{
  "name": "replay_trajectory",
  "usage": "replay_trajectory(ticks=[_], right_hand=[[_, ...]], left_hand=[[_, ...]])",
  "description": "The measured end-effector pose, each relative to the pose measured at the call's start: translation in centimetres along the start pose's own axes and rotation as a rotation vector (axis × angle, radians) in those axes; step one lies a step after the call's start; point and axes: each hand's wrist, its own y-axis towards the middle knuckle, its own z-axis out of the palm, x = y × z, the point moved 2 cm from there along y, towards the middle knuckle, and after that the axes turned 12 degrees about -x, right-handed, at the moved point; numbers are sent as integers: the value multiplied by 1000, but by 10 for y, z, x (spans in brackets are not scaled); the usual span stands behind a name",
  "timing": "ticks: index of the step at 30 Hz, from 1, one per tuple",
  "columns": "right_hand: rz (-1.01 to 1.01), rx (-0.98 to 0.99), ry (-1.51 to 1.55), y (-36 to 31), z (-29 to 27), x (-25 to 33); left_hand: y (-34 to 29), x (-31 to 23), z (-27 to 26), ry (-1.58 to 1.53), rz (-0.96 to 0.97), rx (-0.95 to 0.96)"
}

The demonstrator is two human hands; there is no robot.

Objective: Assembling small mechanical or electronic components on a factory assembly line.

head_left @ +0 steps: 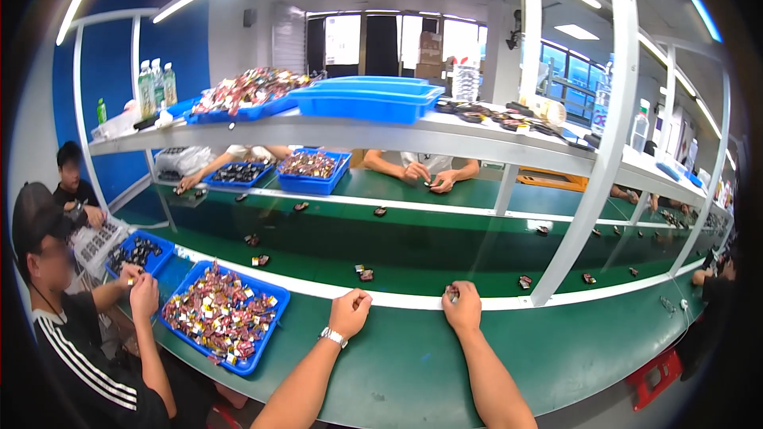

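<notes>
My left hand point(350, 314), with a metal-band watch point(333, 338) on its wrist, is held over the near edge of the green belt line. Its fingers are curled together, and anything inside them is hidden. To its right, my right hand point(463, 310) is closed on a small dark-and-reddish part point(453, 292) at the white rail point(405, 299). Just beyond my left hand, a small part with a pale label point(364, 273) lies on the green belt point(429, 258). A blue tray point(280, 295) heaped with small red, white and yellow parts stands left of my left hand.
A co-worker point(71, 326) sits at the left beside a blue tray of black parts point(137, 254). Across the belt another person's hands point(429, 176) handle a small piece. A white post point(584, 214) rises at the right, and a shelf point(358, 133) crosses overhead with blue trays point(362, 102).
</notes>
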Motion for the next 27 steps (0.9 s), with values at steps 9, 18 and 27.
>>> replay_trajectory(ticks=[9, 18, 27], right_hand=[[-74, 11, -536, 16, 51, 57], [4, 238, -245, -17, 143, 104], [-48, 453, 364, -42, -15, 64]], left_hand=[[8, 11, -8, -122, -171, -182], [9, 13, 0, -147, -172, -162], [8, 3, -4, -169, -186, 83]])
